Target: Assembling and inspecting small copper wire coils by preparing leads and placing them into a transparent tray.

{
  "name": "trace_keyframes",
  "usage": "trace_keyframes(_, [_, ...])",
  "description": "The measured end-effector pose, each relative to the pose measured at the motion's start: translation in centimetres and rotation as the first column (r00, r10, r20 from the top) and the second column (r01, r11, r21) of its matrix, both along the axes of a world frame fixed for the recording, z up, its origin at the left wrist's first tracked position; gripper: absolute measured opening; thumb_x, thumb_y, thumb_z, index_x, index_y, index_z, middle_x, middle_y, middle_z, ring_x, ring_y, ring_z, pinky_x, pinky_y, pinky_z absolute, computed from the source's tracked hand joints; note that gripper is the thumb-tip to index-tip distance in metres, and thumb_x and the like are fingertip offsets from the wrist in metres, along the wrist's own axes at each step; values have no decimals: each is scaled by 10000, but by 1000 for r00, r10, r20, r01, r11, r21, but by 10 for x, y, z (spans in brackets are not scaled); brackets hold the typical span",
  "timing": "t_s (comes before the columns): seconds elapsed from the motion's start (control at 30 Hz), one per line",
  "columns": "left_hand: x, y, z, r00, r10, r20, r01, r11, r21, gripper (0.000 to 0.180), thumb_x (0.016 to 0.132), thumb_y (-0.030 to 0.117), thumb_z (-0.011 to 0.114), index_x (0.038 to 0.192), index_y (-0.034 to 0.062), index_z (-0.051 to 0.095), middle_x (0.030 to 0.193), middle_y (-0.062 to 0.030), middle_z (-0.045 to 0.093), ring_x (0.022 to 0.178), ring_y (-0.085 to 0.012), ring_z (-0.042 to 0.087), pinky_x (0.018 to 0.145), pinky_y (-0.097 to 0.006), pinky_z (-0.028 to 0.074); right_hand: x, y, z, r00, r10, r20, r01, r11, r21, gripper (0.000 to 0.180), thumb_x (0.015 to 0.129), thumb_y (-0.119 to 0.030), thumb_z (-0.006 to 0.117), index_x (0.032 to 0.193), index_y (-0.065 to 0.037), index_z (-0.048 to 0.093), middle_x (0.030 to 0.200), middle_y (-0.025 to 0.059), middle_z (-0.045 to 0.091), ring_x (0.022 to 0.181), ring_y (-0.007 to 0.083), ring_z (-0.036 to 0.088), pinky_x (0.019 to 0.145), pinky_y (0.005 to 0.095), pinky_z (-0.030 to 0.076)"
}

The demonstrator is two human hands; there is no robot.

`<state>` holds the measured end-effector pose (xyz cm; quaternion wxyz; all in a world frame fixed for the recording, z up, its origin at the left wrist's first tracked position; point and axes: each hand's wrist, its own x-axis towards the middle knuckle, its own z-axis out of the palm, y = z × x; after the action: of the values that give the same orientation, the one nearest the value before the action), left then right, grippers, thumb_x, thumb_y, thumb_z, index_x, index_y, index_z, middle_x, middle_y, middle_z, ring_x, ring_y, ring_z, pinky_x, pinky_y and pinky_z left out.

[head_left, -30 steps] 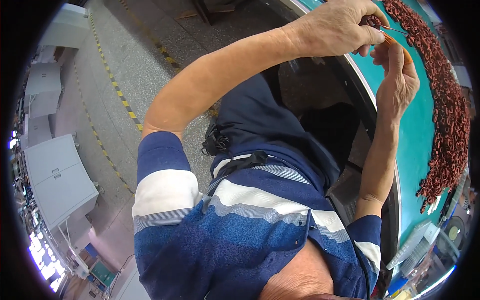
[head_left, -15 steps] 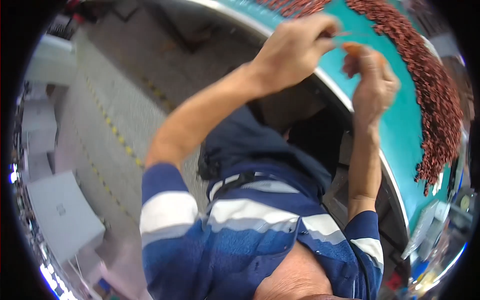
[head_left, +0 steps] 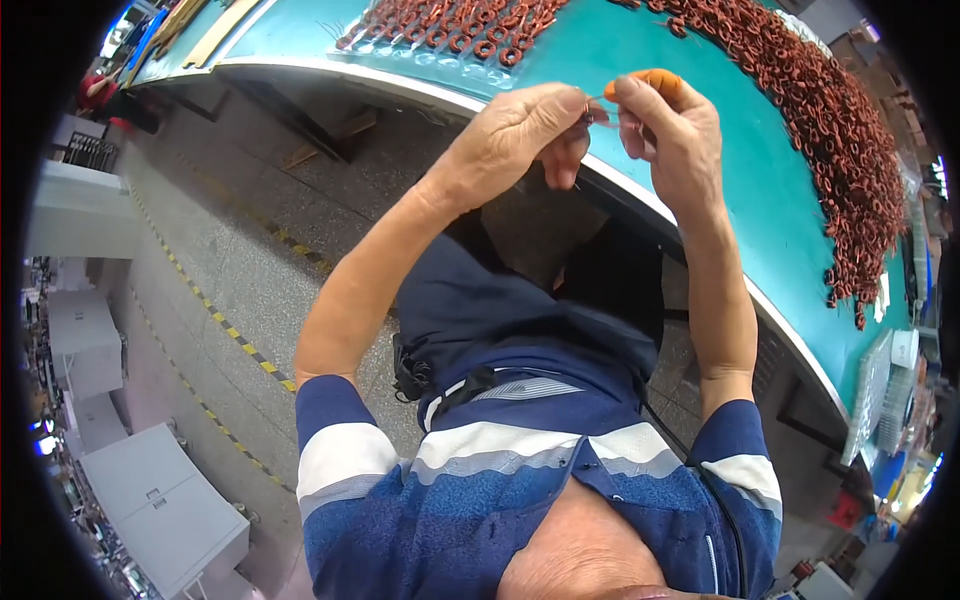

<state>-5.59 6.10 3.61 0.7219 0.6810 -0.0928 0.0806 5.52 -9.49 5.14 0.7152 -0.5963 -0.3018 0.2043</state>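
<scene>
Above the near edge of the green table, my left hand point(head_left: 510, 140) pinches a small reddish-brown wire-wound ring coil point(head_left: 598, 113), mostly hidden behind the fingers. Close beside it on the right, my right hand point(head_left: 685, 140) has thumb and forefinger pressed together at a thin wire lead of that coil. An orange finger cot point(head_left: 660, 80) covers a fingertip of the right hand. Beyond my left hand, similar ring coils point(head_left: 485, 48) stand in rows on a clear plastic tray point(head_left: 425, 57). A long heap of loose coils point(head_left: 850, 150) curves along the table's far right side.
The green tabletop point(head_left: 760, 190) has a pale metal edge point(head_left: 790, 320) running past my right forearm. Clear plastic trays point(head_left: 880, 395) are stacked at its right end. Grey cabinets point(head_left: 160, 500) stand on the left, beyond yellow-black floor tape point(head_left: 235, 335).
My hands have come closer together over the table edge, the left one turning its fingers downward. The view has shifted, bringing more of the tray with rows of coils into sight.
</scene>
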Motion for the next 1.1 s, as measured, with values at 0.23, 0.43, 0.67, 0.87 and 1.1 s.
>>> trace_keyframes(0.23, [10,0,7,981,116,153,-141,977,160,271,1007,190,485,1206,12,529,717,-18,560,624,-83,557,567,-213,472,11,13,-2,976,94,-197,-51,976,210,187,878,-164,686,947,9,684,638,-1,531,508,55,407,447,198,269])
trace_keyframes(0.43, [6,-11,14,899,391,195,-426,885,190,166,919,131,556,1015,14,623,608,-30,584,519,-95,569,486,-246,457,0,5,7,954,-144,262,115,986,123,164,878,-141,686,953,5,689,703,31,633,587,64,550,502,202,389])
trace_keyframes(0.67, [8,-13,-11,979,192,62,-183,975,-126,196,982,155,500,1097,2,536,758,-53,613,641,-125,614,583,-236,495,-6,3,-10,980,-80,182,58,991,123,171,885,-108,677,1010,9,662,742,33,634,617,74,571,536,206,435])
trace_keyframes(0.87, [8,-2,14,975,137,174,-134,991,-28,231,983,196,472,1047,-5,565,758,-75,606,651,-144,609,589,-258,501,-8,15,-10,999,11,51,-23,970,243,198,931,-160,627,1040,2,662,706,-2,559,614,63,496,550,204,388])
trace_keyframes(1.1, [8,3,19,999,-1,44,13,959,-285,203,1004,203,450,992,13,522,681,-58,599,535,-125,578,511,-242,490,6,22,-27,982,-132,135,67,913,402,213,954,-115,581,1078,48,644,866,80,651,695,123,549,615,249,425])
